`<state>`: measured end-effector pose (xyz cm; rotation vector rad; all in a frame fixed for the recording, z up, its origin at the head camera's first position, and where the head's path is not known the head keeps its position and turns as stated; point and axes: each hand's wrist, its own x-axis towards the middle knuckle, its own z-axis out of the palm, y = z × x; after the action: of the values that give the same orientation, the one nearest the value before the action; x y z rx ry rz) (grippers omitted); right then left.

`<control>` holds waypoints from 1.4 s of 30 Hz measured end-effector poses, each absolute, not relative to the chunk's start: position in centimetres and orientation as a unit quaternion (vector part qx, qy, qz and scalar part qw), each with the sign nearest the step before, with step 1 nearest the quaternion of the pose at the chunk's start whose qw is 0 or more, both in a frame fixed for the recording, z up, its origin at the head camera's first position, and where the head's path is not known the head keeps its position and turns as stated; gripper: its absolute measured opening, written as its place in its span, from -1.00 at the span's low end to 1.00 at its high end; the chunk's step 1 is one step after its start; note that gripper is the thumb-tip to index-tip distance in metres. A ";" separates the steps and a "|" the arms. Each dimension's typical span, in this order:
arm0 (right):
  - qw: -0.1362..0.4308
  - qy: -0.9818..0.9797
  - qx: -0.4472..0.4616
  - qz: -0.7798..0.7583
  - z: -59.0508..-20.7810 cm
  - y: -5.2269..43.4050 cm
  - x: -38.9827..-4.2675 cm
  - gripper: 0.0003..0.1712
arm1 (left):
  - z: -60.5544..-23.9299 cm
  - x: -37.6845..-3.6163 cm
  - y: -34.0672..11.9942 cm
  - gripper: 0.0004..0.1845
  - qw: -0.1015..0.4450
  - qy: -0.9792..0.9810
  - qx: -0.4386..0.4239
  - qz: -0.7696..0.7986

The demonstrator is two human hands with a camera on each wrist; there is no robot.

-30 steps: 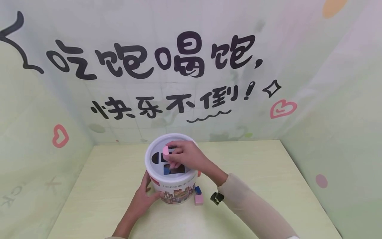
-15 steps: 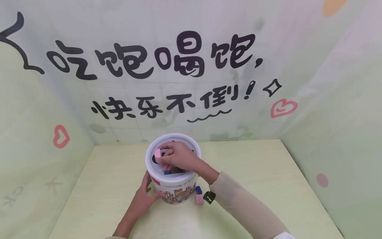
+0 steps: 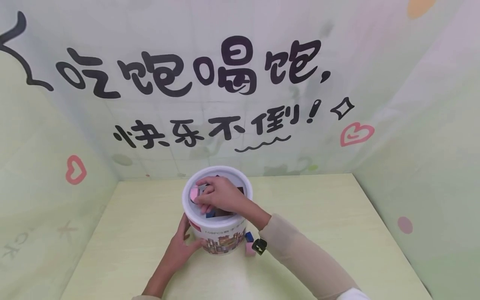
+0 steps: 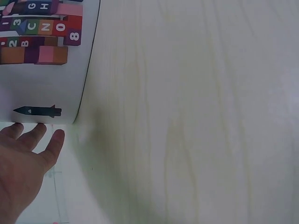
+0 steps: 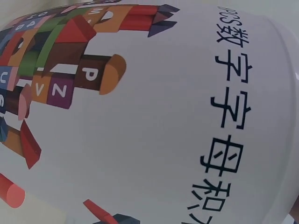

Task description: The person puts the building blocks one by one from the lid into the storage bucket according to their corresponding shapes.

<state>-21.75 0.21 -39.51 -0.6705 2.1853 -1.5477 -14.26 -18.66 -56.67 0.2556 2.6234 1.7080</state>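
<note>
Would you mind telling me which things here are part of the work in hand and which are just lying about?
In hand:
- white bucket with shape-cutout lid
- pink block, pinched by the right hand over the lid
- left hand, resting against the bucket's side

Lying about:
- blue block and second pink block on the table, beside the bucket

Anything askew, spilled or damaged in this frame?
Nothing damaged or spilled. The white round shape-sorter bucket stands upright on the pale wooden table. Two loose blocks lie at its base on the right: a small blue cube and a pink cube. The right hand holds a pink rounded block at the lid.
</note>
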 end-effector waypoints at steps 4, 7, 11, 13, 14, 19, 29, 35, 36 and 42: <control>0.189 0.775 -0.226 -0.560 -39.4 0.6 -21.7 -0.46 | -56.6 -14.4 -18.6 0.13 -0.005 0.835 0.083 0.545; 0.188 0.771 -0.212 -0.570 -39.3 1.3 -21.6 -0.46 | -56.5 -14.3 -18.5 0.13 -0.007 0.833 0.084 0.547; 0.183 0.769 -0.207 -0.576 -39.1 2.3 -21.5 -0.45 | -56.6 -14.3 -18.5 0.13 -0.012 0.834 0.084 0.546; 0.178 0.770 -0.204 -0.578 -39.0 2.8 -21.4 -0.46 | -56.8 -14.3 -18.5 0.13 -0.016 0.835 0.084 0.544; 0.175 0.771 -0.201 -0.579 -38.9 3.0 -21.4 -0.46 | -56.8 -14.2 -18.5 0.13 -0.017 0.835 0.085 0.543; 0.154 0.790 -0.185 -0.564 -38.8 4.3 -21.5 -0.49 | -57.0 -14.2 -18.6 0.14 -0.023 0.836 0.086 0.542; 0.123 0.807 -0.174 -0.551 -39.1 7.0 -21.0 -0.46 | -56.8 -14.2 -18.6 0.12 -0.008 0.837 0.076 0.542; 0.111 0.802 -0.171 -0.561 -39.4 8.3 -20.5 -0.48 | -56.7 -14.0 -18.6 0.12 -0.004 0.836 0.072 0.544; 0.109 0.801 -0.169 -0.564 -39.5 8.5 -20.3 -0.48 | -56.6 -14.0 -18.6 0.12 -0.004 0.836 0.073 0.544; 0.090 0.785 -0.153 -0.593 -39.9 9.8 -19.6 -0.49 | -56.7 -14.0 -18.6 0.12 -0.007 0.834 0.077 0.546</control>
<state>-19.60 9.83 -39.90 -0.4560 2.3342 -1.7646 -14.03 -18.60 -56.71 0.2418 2.6327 1.7218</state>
